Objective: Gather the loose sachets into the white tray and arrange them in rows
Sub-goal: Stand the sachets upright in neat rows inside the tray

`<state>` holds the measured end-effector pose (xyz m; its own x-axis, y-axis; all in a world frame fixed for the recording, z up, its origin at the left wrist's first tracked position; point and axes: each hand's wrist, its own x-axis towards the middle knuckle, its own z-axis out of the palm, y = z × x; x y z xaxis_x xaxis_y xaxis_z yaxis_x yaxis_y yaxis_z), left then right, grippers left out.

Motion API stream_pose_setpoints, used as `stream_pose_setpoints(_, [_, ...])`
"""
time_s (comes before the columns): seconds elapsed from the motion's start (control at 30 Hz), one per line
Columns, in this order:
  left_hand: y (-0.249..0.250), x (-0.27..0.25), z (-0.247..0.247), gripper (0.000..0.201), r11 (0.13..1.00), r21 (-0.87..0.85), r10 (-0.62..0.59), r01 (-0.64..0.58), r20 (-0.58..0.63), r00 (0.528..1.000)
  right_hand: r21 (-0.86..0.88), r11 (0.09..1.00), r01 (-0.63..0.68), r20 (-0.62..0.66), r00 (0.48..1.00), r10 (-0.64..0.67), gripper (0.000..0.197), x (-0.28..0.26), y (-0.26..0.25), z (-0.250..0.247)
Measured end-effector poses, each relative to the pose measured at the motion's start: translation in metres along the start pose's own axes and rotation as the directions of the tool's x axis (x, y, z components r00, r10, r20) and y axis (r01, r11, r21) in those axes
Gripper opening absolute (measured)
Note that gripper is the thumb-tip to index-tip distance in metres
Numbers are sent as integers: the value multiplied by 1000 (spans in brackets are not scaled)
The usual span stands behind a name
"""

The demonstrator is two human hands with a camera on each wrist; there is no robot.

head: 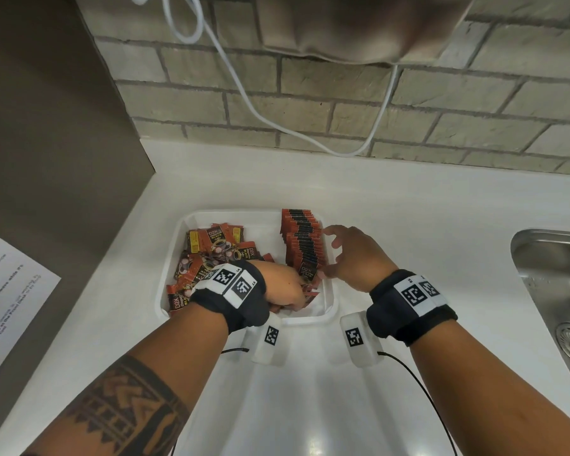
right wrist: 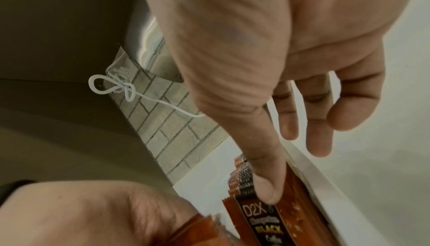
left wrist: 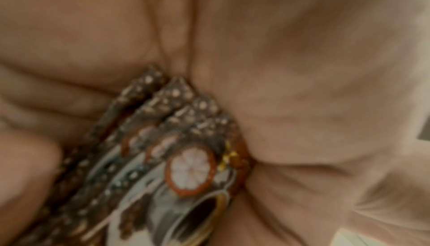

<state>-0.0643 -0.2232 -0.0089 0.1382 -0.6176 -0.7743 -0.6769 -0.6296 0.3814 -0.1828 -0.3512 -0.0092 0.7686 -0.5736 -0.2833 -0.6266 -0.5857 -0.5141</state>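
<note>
A white tray (head: 237, 212) sits on the counter. Loose red-and-black coffee sachets (head: 211, 248) lie jumbled in its left half. A row of upright sachets (head: 301, 241) runs along its right wall. My left hand (head: 285, 289) is low in the tray's front middle, its fingers curled round a stack of several sachets (left wrist: 181, 158). My right hand (head: 324, 253) is at the tray's right rim (right wrist: 314, 176). Its thumb (right wrist: 267, 191) presses the top of the row's front sachet (right wrist: 267, 222), and its other fingers (right wrist: 318, 136) hang relaxed outside the rim.
A steel sink (head: 556, 291) is set into the counter at the right. A printed paper sheet (head: 7, 307) lies at the left edge beside a brown panel. A white cable (head: 277, 123) hangs in front of the brick wall behind the tray.
</note>
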Motion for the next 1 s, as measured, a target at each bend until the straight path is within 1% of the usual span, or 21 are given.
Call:
stream_pose_setpoints(0.07, [-2,-4,-1,27,1000,-28,5,-6,-21,1000,10,1000,-11,-16,1000,11,82,-3,-1,-3])
stream_pose_setpoints(0.1, [-5,-6,-1,30,998,-62,9,-11,-33,999,23,1000,-11,-47,999,12,77,-5,-2,-5])
stream_pose_setpoints(0.13, [-9,-8,-3,30,992,-121,17,-22,-40,999,38,999,1,-95,995,2,70,-8,-2,-7])
stream_pose_setpoints(0.17, [-13,-11,-4,29,974,-223,32,-40,-36,999,56,998,29,-152,988,-20,59,-13,-4,-10])
stream_pose_setpoints(0.2, [-19,-14,-5,28,929,-363,68,-73,-26,997,83,994,66,-203,978,-48,48,-18,-5,-12])
stream_pose_setpoints(0.23, [-25,-17,-6,27,852,-510,119,-118,-32,992,124,987,106,-228,971,-75,38,-23,-8,-13])
stream_pose_setpoints(0.27, [-31,-20,-6,27,757,-630,169,-173,-67,983,176,975,138,-217,971,-98,30,-28,-11,-14])
stream_pose_setpoints(0.3, [-35,-23,-6,28,666,-709,208,-233,-123,970,227,961,161,-178,977,-121,24,-31,-13,-14])
stream_pose_setpoints(0.33, [-38,-25,-6,30,586,-757,234,-289,-183,955,265,948,176,-134,980,-145,20,-34,-16,-12])
stream_pose_setpoints(0.37, [-39,-26,-5,33,527,-781,250,-336,-235,939,291,938,189,-108,981,-164,17,-35,-18,-10])
stream_pose_setpoints(0.4, [-39,-27,-4,34,488,-789,271,-373,-269,924,315,928,200,-109,979,-174,14,-35,-19,-9])
stream_pose_setpoints(0.43, [-39,-28,-3,35,469,-787,291,-400,-290,912,343,916,209,-128,976,-175,11,-35,-20,-8])
stream_pose_setpoints(0.5, [-38,-29,-1,32,471,-761,323,-445,-320,890,386,896,218,-157,973,-169,7,-33,-22,-10])
stream_pose_setpoints(0.57, [-39,-31,0,30,493,-723,339,-485,-354,872,401,889,222,-134,974,-182,7,-32,-25,-14])
stream_pose_setpoints(0.6, [-40,-32,0,32,504,-704,342,-500,-369,864,398,890,222,-122,974,-189,7,-33,-26,-15])
stream_pose_setpoints(0.67, [-39,-34,0,34,536,-663,328,-523,-407,852,340,912,228,-129,972,-195,4,-33,-27,-18])
stream_pose_setpoints(0.73, [-36,-35,0,33,598,-590,308,-543,-456,835,263,934,241,-165,965,-203,5,-34,-30,-18])
stream_pose_setpoints(0.8, [-34,-37,-1,27,669,-490,300,-559,-510,806,225,940,255,-202,956,-211,7,-37,-33,-19])
stream_pose_setpoints(0.87, [-34,-38,-1,21,720,-407,304,-563,-544,782,184,946,266,-213,950,-226,8,-40,-34,-18])
stream_pose_setpoints(0.93, [-37,-40,-3,18,784,-318,313,-533,-539,782,131,952,277,-217,945,-245,10,-43,-32,-17])
stream_pose_setpoints(1.0, [-46,-43,-5,16,850,-261,290,-458,-494,820,104,954,282,-241,937,-251,14,-45,-28,-16])
